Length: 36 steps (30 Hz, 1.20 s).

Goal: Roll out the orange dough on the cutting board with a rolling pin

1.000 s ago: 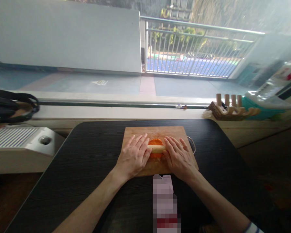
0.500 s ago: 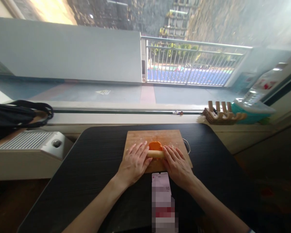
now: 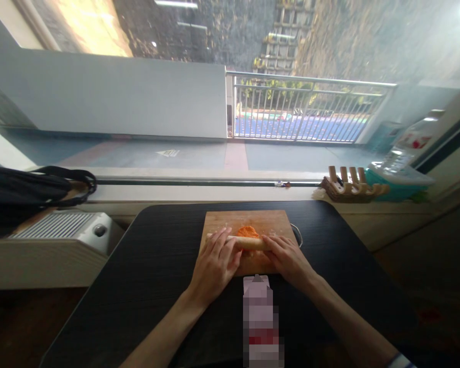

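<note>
A pale wooden rolling pin [image 3: 249,243] lies crosswise above the near part of an orange piece of dough [image 3: 247,232]. My left hand [image 3: 216,258] is closed around the pin's left part, its fingers over the top. At the other end, my right hand [image 3: 287,255] grips the pin, with the thumb low and the fingers bent over it. Under both hands is a wooden cutting board [image 3: 260,217] with pale specks, perhaps flour. The pin hides the dough's near side, and I cannot tell whether they touch.
The board rests on a black table [image 3: 157,255]. A phone [image 3: 257,301], partly pixelated, lies just before it. By the window sill [image 3: 168,192] are a wicker holder [image 3: 348,191], a teal box [image 3: 402,184], a plastic bottle [image 3: 410,143] and a black bag [image 3: 26,189]. A metal handle [image 3: 298,235] sticks out right of the board.
My fingers, flatter over the rolling pin before, now curl around it. The pin sits slightly farther up the board, and more of its left part shows. The whole view has shifted a little.
</note>
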Tool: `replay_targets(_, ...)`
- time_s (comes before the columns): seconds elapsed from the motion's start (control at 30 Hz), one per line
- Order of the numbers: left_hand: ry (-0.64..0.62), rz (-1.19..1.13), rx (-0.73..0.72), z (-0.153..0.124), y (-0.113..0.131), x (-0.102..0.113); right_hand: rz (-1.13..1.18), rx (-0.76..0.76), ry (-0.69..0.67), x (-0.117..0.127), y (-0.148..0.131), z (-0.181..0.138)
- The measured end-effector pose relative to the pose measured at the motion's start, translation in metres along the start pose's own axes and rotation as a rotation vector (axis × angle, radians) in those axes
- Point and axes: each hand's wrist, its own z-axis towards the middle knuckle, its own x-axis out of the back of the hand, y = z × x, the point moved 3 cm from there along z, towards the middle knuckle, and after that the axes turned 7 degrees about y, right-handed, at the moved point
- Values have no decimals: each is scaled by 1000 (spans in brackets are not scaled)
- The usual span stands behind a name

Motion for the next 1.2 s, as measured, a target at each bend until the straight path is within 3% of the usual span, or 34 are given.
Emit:
replay_targets(0.1,55,-25,131,0,7,4,108,-112,32,8,9,8)
replay_targets(0.27,-247,-71,430,9,15,-22,165,-252,40,12,24,18)
replay_targets(0.4,-372,-54,510,18,18,-40,153,-284,31,12,29,18)
replay_targets(0.73,-387,-360,313,17,-6,-42,110,-256,-2,19,37,13)
replay_targets(0.97,-337,-275,272,10,4,-44,41,-168,-79,15,18,27)
replay_targets(1.2,-336,-225,213,5,4,-45,43,-142,-97,8,24,42)
